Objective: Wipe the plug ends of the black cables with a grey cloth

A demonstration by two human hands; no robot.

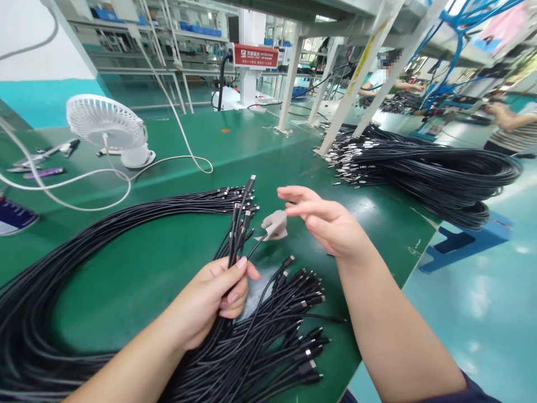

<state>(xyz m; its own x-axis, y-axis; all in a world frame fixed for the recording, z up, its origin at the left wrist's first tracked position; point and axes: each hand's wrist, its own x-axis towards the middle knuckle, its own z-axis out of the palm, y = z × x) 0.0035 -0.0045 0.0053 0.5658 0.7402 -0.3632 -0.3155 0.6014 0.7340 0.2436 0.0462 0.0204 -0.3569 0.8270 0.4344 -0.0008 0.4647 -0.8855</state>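
Observation:
My left hand (pixel 230 288) is closed around a few black cables (pixel 238 238), their plug ends pointing up and away from me. Just right of those plugs is a crumpled grey cloth (pixel 274 225), which seems to wrap the end of one cable. My right hand (pixel 329 221) is beside the cloth with its fingers apart, the fingertips at or very near its edge; whether they touch it I cannot tell. Below my left hand lies a bundle of black cables (pixel 268 336) with loose plug ends. The cables loop round on the left to more plug ends (pixel 230 196) beyond.
A white fan (pixel 107 126) with its cord stands at the back left of the green table (pixel 176 151). Another large cable pile (pixel 419 159) hangs over the right edge, above a blue stool (pixel 470 240). Metal legs (pixel 356 78) rise at the back. Other people work at the far right.

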